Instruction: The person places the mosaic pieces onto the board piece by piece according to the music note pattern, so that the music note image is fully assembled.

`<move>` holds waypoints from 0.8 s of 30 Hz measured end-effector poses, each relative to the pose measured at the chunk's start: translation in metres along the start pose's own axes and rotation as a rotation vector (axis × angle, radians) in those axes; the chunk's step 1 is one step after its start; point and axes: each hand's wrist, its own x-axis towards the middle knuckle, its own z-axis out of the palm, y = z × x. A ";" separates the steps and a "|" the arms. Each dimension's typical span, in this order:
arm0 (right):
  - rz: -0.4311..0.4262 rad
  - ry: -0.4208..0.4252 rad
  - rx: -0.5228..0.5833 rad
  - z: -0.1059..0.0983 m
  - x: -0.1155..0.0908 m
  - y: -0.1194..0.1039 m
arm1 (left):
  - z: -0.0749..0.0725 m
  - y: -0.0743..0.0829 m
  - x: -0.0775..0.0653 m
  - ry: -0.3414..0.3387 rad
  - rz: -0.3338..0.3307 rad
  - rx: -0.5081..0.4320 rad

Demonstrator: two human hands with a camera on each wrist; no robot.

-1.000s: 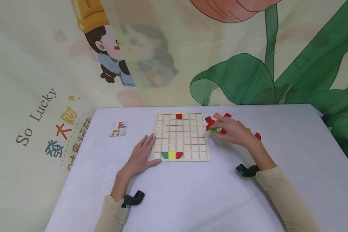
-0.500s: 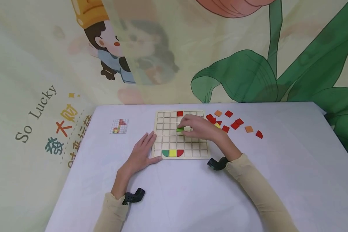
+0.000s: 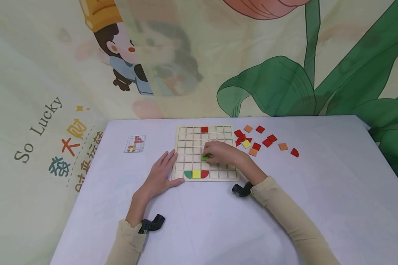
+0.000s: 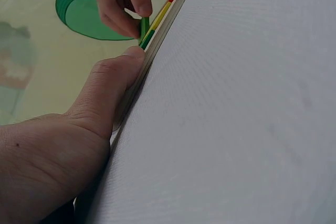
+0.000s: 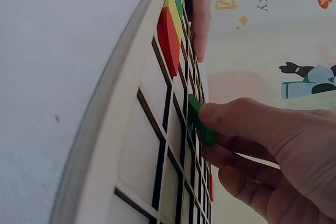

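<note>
Between thumb and fingertips, my right hand (image 3: 220, 151) pinches a green tile (image 5: 202, 121) over the middle of the gridded wooden board (image 3: 182, 147). In the right wrist view this tile is tilted close over the cells. My left hand (image 3: 159, 173) rests at the board's left edge, fingers straight and thumb at the near left corner. Along the nearest row sit a green quarter-round piece (image 3: 188, 174), a yellow square (image 3: 196, 174) and a red quarter-round piece (image 3: 204, 174). One red square (image 3: 204, 129) lies in the farthest row.
Several loose red, orange and yellow pieces, such as a red quarter-round (image 3: 294, 152) and an orange square (image 3: 283, 147), lie right of the board. A small card with a coloured grid pattern (image 3: 135, 144) lies to its left. A printed cloth (image 3: 185, 99) hangs behind the table.
My right hand has moved left from the loose pieces onto the board with the green tile, then toward the board's near side. My left hand has stayed at the edge.
</note>
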 end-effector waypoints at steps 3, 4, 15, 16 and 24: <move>0.009 -0.005 -0.018 0.001 0.000 -0.002 | 0.000 0.000 0.000 0.000 -0.001 -0.002; 0.011 -0.006 -0.022 0.001 0.000 -0.002 | 0.000 0.000 0.000 -0.001 -0.002 -0.002; 0.007 0.016 -0.070 0.004 -0.001 -0.003 | -0.001 -0.003 0.001 0.006 -0.001 0.007; 0.012 0.013 -0.080 0.004 -0.002 -0.003 | 0.000 -0.003 0.001 0.006 0.000 0.005; 0.005 0.014 -0.022 -0.011 -0.011 0.003 | 0.001 0.000 0.000 0.011 0.004 0.003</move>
